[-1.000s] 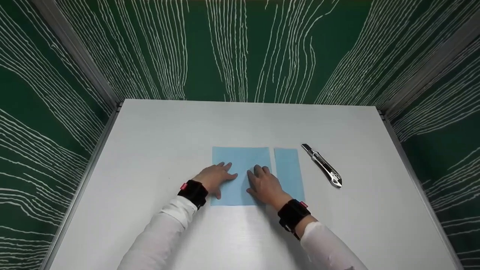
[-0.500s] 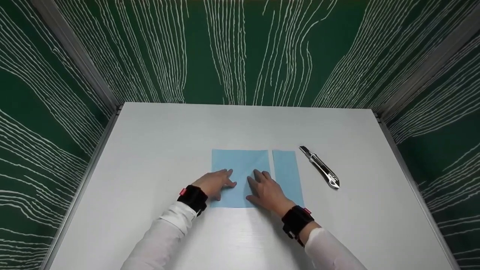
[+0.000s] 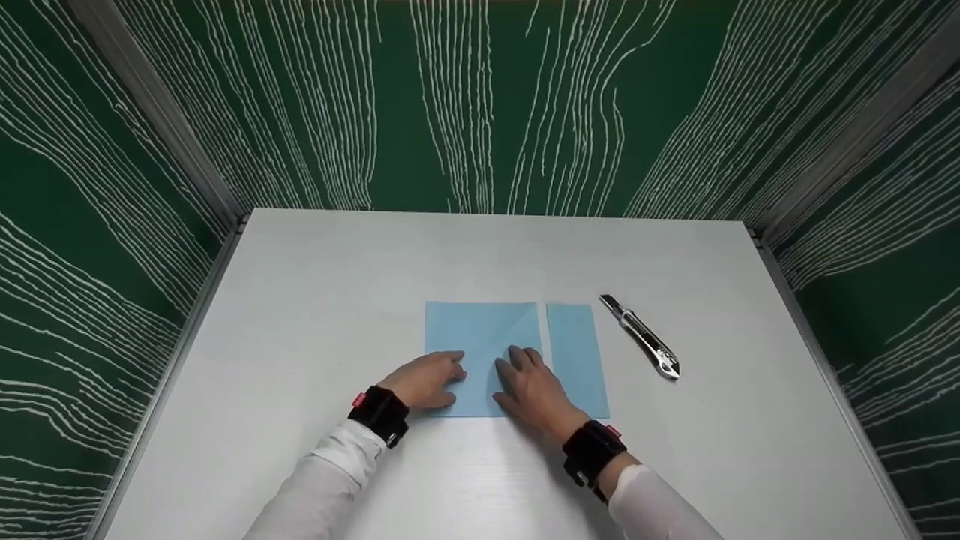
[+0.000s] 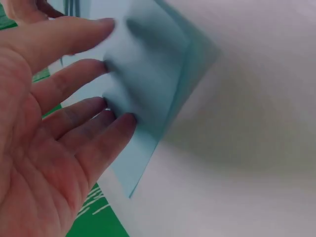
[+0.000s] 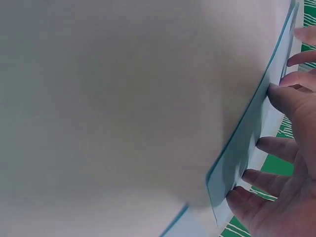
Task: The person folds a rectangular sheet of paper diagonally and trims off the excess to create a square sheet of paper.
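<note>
A square sheet of light blue paper point(image 3: 469, 322) lies on the white table, a diagonal crease running from its far right corner toward the right hand. On its left part rests my left hand point(image 3: 424, 381), fingertips and thumb spread on the paper near the lower left corner. My right hand point(image 3: 534, 386) touches the right part with bent, spread fingers. In the left wrist view the fingertips point(image 4: 129, 121) meet the sheet point(image 4: 150, 79), whose near edge shows a second layer. From the right wrist, the fingers point(image 5: 274, 145) press along the sheet's near edge point(image 5: 236, 136).
To the right of the square, across a narrow gap, lies a blue paper strip point(image 3: 577, 356). Beyond it a utility knife point(image 3: 641, 337) rests at a slant, its blade end pointing away. Green panels with white lines point(image 3: 397, 105) enclose the white table point(image 3: 322, 277).
My left hand has slid toward the near edge of the sheet. My right hand has shifted slightly nearer too, and the diagonal crease at the far right corner now shows clearly.
</note>
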A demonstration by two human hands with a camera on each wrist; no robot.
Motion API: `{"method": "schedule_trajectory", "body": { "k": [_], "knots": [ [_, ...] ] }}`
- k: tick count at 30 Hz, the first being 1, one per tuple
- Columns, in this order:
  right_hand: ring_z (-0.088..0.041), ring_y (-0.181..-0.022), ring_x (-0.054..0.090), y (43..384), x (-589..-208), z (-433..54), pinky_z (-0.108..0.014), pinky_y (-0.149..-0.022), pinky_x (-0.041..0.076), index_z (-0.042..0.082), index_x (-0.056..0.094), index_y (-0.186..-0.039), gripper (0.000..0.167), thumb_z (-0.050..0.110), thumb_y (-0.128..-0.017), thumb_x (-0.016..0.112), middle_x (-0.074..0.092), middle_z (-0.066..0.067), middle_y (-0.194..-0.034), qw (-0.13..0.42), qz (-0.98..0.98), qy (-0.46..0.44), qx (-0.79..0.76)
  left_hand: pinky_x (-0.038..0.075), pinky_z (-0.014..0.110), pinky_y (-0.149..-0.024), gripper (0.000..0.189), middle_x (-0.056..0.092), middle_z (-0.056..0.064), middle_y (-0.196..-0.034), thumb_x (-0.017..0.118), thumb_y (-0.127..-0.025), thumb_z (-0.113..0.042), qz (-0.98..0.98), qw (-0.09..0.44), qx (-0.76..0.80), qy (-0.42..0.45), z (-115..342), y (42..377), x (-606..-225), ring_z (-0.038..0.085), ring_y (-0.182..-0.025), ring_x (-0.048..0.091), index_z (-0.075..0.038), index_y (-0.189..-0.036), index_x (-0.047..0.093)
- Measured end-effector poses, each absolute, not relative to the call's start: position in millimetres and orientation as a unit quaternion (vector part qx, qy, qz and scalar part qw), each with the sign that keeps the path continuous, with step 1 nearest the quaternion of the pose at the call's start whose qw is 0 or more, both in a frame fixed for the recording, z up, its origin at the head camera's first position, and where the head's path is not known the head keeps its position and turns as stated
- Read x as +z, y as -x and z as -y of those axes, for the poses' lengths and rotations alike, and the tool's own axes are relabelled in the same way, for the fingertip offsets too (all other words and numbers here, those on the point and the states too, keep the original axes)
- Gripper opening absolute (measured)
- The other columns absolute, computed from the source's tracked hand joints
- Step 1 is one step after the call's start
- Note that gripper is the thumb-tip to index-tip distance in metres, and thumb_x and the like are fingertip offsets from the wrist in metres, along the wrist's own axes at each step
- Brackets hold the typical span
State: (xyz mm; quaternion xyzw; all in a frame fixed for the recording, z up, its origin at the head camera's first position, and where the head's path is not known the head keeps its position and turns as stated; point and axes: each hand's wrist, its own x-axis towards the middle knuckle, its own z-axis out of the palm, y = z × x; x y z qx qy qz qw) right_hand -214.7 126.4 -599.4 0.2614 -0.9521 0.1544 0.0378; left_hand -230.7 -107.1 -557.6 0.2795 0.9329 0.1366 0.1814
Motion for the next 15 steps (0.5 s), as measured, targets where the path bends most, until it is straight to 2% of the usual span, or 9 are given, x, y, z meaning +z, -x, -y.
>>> {"method": "schedule_trajectory", "body": {
  "k": [5, 15],
  "knots": [
    [-0.04, -0.127, 0.052, 218.0, -594.3, -126.1, -0.05, -0.106, 0.047, 0.001, 0.059, -0.134, 0.052, 0.029, -0.092, 0.072, 0.056, -0.023, -0.136, 0.06, 0.947, -0.264, 0.174, 0.043, 0.04, -0.113, 0.034, 0.056, 0.014, -0.146, 0.065, -0.096, -0.018, -0.938, 0.132, 0.147, -0.286, 107.7, 231.0, -563.3, 0.028, -0.137, 0.053, -0.006, -0.128, 0.067],
    [-0.04, -0.123, 0.056, 221.4, -578.4, -158.6, -0.053, -0.101, 0.049, -0.001, 0.059, -0.134, 0.048, 0.017, -0.091, 0.073, 0.059, -0.023, -0.131, 0.139, 0.921, -0.271, 0.243, 0.05, 0.041, -0.106, 0.029, 0.063, 0.012, -0.137, 0.066, -0.097, -0.021, -0.944, 0.029, 0.19, -0.268, 111.2, 231.4, -554.0, 0.028, -0.129, 0.059, -0.008, -0.122, 0.07]
  ]
}}
